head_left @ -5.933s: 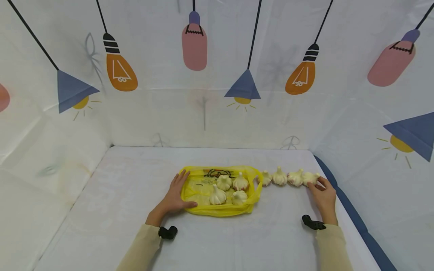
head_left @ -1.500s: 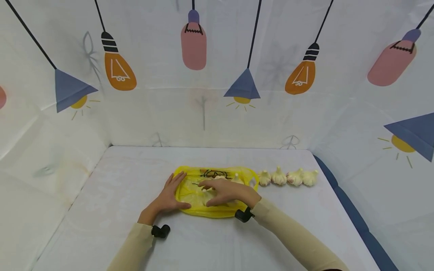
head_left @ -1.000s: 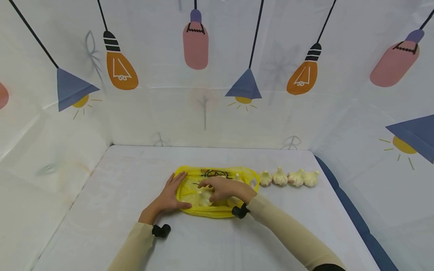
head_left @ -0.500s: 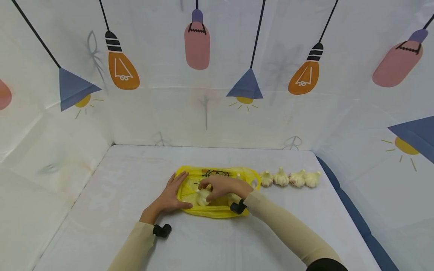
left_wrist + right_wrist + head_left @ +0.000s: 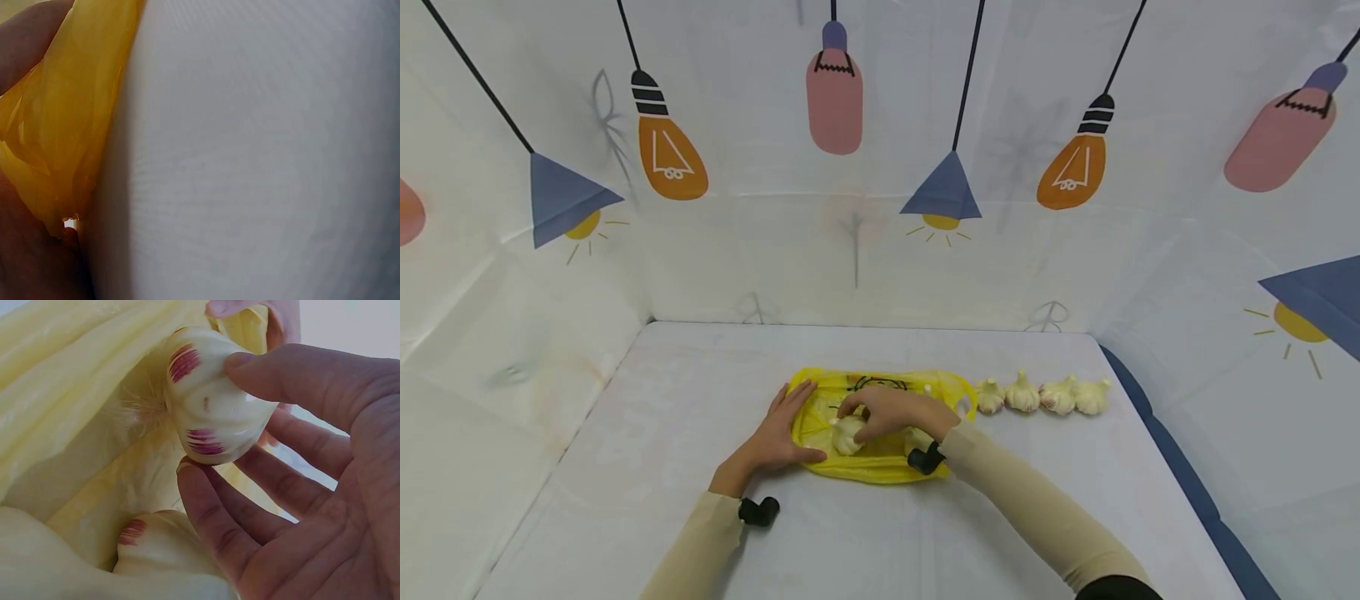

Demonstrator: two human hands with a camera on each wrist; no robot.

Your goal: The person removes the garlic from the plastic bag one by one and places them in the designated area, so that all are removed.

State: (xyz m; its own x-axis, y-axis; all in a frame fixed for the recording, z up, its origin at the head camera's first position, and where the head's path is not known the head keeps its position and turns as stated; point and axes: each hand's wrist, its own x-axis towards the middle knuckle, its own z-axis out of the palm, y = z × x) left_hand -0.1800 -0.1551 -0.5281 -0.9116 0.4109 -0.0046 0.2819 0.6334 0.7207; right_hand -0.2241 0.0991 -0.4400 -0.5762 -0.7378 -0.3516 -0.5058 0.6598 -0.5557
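In the head view a yellow plastic bag [image 5: 827,469] lies spread on the table with garlic bulbs in it. My right hand [image 5: 891,414] reaches over the bag and pinches a garlic bulb [image 5: 847,435] near its left part. Up close in the right wrist view, thumb and fingertips press on both sides of that purple-streaked garlic bulb [image 5: 215,400]. Another garlic bulb [image 5: 164,547] sits below it, and my arm partly hides the other bulbs. My left hand [image 5: 782,435] rests along the bag's left edge with fingers spread and straight.
Several garlic bulbs stand in a row right of the bag, from a bulb [image 5: 989,396] by the bag's handle to an end bulb [image 5: 1091,397] near the table's right side. A white patterned cloth [image 5: 850,267] hangs behind the white table [image 5: 700,358].
My right hand has come from the row's right end to the bag and taken hold of a garlic bulb, shifting it slightly left. The left hand stays at the bag's edge.
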